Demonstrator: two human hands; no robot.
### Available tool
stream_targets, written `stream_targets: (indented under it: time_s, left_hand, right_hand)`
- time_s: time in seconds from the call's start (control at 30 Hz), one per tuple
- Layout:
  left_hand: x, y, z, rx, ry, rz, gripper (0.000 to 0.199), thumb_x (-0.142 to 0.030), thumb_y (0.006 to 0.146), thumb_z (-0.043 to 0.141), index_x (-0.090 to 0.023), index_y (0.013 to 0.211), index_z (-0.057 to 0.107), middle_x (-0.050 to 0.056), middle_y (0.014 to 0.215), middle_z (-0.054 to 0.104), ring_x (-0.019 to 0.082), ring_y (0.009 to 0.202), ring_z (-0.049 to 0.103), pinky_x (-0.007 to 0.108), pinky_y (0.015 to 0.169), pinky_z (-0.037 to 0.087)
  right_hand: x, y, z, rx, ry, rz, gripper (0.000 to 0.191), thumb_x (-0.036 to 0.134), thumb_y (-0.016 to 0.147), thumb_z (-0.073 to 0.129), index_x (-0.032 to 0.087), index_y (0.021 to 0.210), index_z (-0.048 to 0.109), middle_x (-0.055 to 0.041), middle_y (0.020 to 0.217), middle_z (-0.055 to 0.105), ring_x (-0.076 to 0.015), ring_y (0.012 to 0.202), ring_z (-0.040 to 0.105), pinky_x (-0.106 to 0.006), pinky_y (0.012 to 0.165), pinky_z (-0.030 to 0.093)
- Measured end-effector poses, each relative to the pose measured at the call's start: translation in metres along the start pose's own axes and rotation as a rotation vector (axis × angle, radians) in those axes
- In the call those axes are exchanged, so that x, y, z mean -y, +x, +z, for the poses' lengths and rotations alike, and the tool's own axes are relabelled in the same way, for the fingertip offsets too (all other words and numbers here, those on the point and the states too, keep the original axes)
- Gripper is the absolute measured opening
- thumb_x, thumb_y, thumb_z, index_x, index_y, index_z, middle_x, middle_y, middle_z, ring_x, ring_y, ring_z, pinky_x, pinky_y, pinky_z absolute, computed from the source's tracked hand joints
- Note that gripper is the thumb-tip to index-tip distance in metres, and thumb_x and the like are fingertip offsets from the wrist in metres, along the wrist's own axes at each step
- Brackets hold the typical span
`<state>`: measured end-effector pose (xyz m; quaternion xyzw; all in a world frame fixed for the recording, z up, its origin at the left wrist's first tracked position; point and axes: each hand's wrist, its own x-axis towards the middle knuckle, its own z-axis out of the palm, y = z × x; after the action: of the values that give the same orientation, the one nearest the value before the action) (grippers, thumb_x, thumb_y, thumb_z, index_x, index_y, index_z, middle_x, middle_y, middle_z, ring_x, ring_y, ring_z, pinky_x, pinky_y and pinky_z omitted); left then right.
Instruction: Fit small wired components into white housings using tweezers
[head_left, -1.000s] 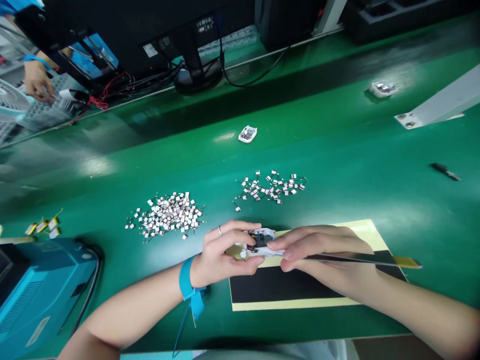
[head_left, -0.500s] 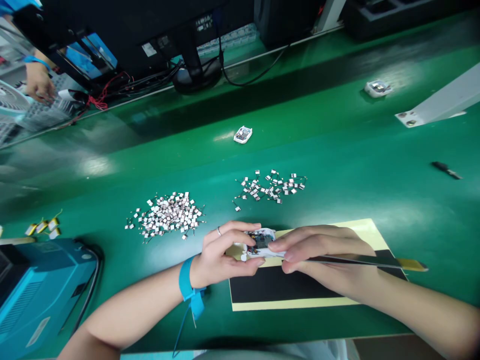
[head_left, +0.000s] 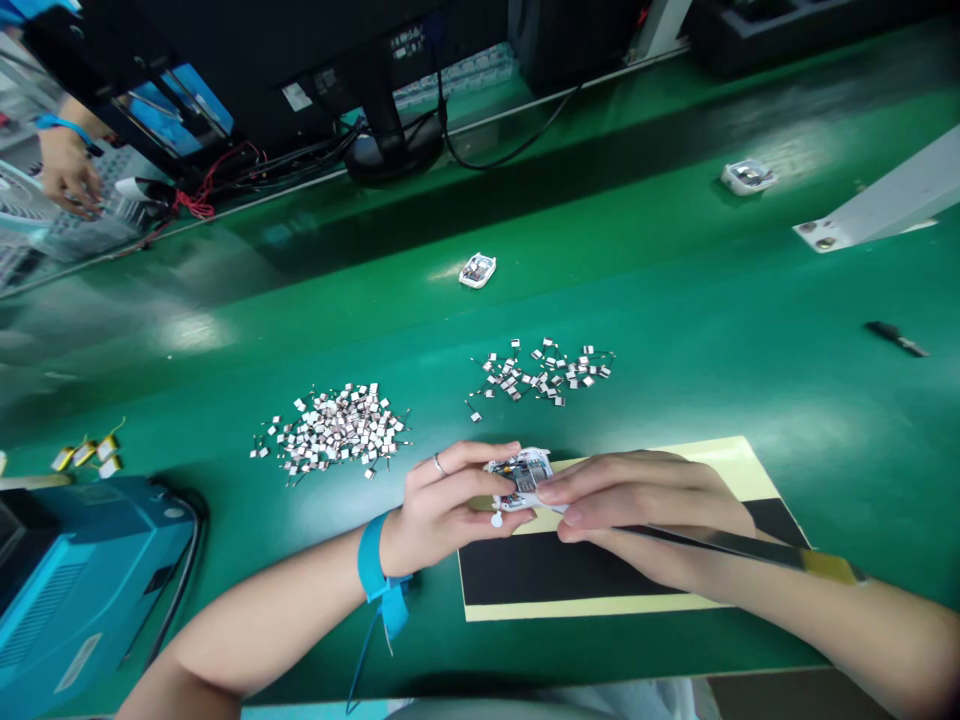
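Observation:
My left hand is closed round the left side of a small white device housing, which lies open and shows a circuit board with small parts. A small white round tab hangs at its lower left corner. My right hand is at the housing's right side, fingertips against its edge. In that hand are metal tweezers, their yellow end pointing right over the wrist; their tips are hidden by the fingers. Beneath both hands lies a black mat with pale yellow edges.
Two piles of small silvery parts with leads, a larger one and a smaller one, lie beyond my hands. Two more open white housings sit farther back. A blue machine stands left; a white bracket juts in at right.
The housing in my hands has tilted slightly, and the tweezers' yellow end has dropped lower. Both housings farther back have shifted a little left. A co-worker's hand at upper left has moved slightly.

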<state>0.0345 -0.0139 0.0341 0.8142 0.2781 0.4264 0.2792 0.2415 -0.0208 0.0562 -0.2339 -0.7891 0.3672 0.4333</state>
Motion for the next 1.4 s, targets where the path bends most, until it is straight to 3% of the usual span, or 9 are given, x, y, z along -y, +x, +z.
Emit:
stream_targets:
  time_s: [0.37,0.6,1.03,1.23,1.4]
  left_hand:
    - [0.0006,-0.0014,0.0007,-0.007,0.004,-0.016,0.027,-0.017,0.065,0.072,-0.008,0.085,0.056,0.014,0.098,0.062,0.014,0.091,0.061,0.018,0.081,0.051]
    - [-0.0009,-0.0015,0.0017,-0.002,0.059,0.029,0.025,-0.02,0.067,0.071,-0.008,0.082,0.055,0.014,0.094,0.063,0.014,0.089,0.062,0.017,0.078,0.052]
    - [-0.0018,0.0002,0.0012,0.044,0.114,0.06,0.018,-0.025,0.073,0.065,-0.01,0.076,0.056,0.014,0.092,0.063,0.014,0.085,0.064,0.018,0.073,0.054]
    - [-0.0018,0.0001,0.0012,0.042,0.103,0.025,0.018,-0.023,0.069,0.068,-0.009,0.075,0.057,0.015,0.092,0.063,0.014,0.082,0.064,0.016,0.072,0.053]
    - [-0.0003,0.0015,0.0027,0.03,0.03,-0.003,0.019,-0.021,0.067,0.069,-0.009,0.075,0.057,0.016,0.091,0.064,0.015,0.079,0.065,0.016,0.069,0.053]
  right_hand:
    - [0.0013,0.0007,0.0006,0.016,-0.016,-0.026,0.01,0.005,0.079,0.06,0.01,0.087,0.063,-0.0114,0.091,0.063,-0.0153,0.087,0.061,-0.019,0.081,0.051]
    - [0.0019,-0.0014,0.0036,-0.058,0.097,0.064,0.006,0.006,0.08,0.059,0.011,0.083,0.062,-0.0079,0.089,0.063,-0.0116,0.083,0.062,-0.016,0.078,0.05]
    - [0.0007,-0.0017,0.0036,-0.05,0.087,0.045,0.008,0.004,0.079,0.06,0.011,0.084,0.062,-0.0077,0.09,0.062,-0.0117,0.084,0.061,-0.016,0.077,0.051]
    - [0.0017,-0.0032,0.0028,0.024,-0.085,-0.035,0.005,0.009,0.081,0.06,0.011,0.084,0.062,-0.0101,0.087,0.064,-0.0143,0.082,0.062,-0.019,0.075,0.053]
    - [-0.0028,-0.0049,0.0076,-0.072,-0.128,-0.131,0.006,0.014,0.085,0.056,0.013,0.086,0.062,-0.0085,0.085,0.064,-0.0138,0.081,0.062,-0.02,0.071,0.054]
